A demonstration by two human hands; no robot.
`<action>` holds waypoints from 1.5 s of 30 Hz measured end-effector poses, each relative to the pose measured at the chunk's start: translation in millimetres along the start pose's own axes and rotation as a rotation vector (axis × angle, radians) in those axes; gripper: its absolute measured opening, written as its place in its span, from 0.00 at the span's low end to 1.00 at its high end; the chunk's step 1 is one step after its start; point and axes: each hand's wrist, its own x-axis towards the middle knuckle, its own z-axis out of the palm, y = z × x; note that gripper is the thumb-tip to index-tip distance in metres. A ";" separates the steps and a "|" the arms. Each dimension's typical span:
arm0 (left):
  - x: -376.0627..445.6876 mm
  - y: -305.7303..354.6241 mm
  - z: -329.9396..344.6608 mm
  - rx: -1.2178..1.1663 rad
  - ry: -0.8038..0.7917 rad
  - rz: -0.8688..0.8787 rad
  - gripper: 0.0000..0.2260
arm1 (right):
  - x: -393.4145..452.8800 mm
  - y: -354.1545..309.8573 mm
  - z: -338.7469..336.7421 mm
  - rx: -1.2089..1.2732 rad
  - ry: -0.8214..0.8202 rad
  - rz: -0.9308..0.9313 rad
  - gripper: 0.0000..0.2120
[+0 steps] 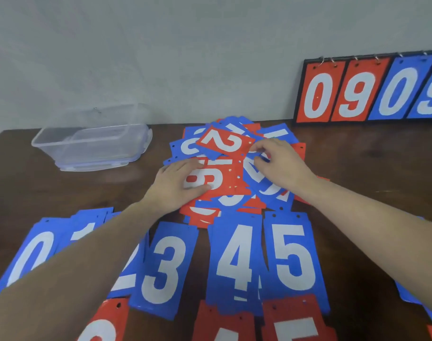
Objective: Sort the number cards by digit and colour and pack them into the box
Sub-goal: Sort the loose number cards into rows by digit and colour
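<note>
Meanwhile, we had our left hand (178,185) laid flat, fingers straight and together, pressing on a red card (224,179) in the jumbled pile of red and blue number cards (232,168) at the middle of the dark wooden table (372,168). Our right hand (276,163) reached into the same pile from the right, its fingertips curled and pinching the edge of a blue card (256,173) just beside a red 2 (226,142) lying on top. Nearer to us lay sorted blue stacks in a row: 0 (30,252), 3 (165,267), 4 (237,262) and 5 (293,257), with red stacks begun below them. The clear plastic box (92,141) stood at the far left, well apart from the pile. A scoreboard (372,92) leaned against the wall at the far right.
</note>
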 end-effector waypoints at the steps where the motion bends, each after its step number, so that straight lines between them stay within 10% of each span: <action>1: -0.6 -2.3 1.8 -0.014 0.026 0.002 0.30 | 5.7 -1.3 2.5 -0.010 -0.003 -0.007 0.13; 13: -4.4 -5.5 7.5 -0.060 0.189 0.063 0.27 | 61.0 -10.2 26.5 -0.230 -0.085 0.127 0.33; 22: -4.2 -6.9 8.5 -0.040 0.194 0.063 0.24 | 52.3 1.3 25.6 0.176 0.108 0.064 0.28; 36: -10.3 12.5 -9.6 0.127 0.198 0.065 0.21 | 4.4 -13.4 -32.9 0.907 0.217 0.513 0.11; 45: -38.4 26.9 -48.0 -0.440 0.285 -0.218 0.08 | -55.2 -36.2 -54.6 0.941 0.214 0.489 0.15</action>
